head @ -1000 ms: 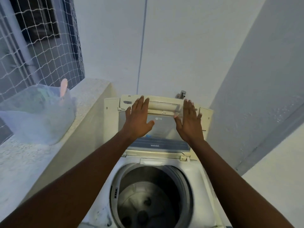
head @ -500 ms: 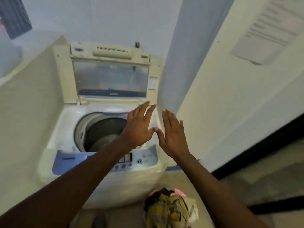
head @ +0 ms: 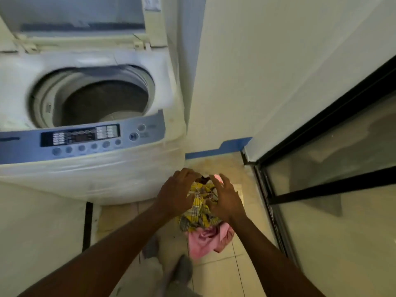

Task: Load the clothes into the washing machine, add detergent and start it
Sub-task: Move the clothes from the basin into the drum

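A white top-loading washing machine (head: pixel 132 168) stands at the left with its lid (head: pixel 81 16) raised and its drum (head: pixel 102 99) showing nothing inside. Its blue control panel (head: pixel 81 140) faces me. On the floor to the right of the machine lies a pile of clothes: a yellow checked garment (head: pixel 198 213) on top and a pink one (head: pixel 205 239) below. My left hand (head: pixel 175 194) and my right hand (head: pixel 227 200) are down at the pile, one on each side, fingers spread and curled over the yellow cloth. Neither has closed on it.
A white wall runs along the right of the machine, with blue tape (head: pixel 218 150) at its foot. A black-framed glass door (head: pixel 332 168) stands at the right. My feet (head: pixel 182 269) are on the tiled floor just below the pile.
Both hands have left the raised lid and dropped to the clothes pile on the floor. My view has swung down and to the right.
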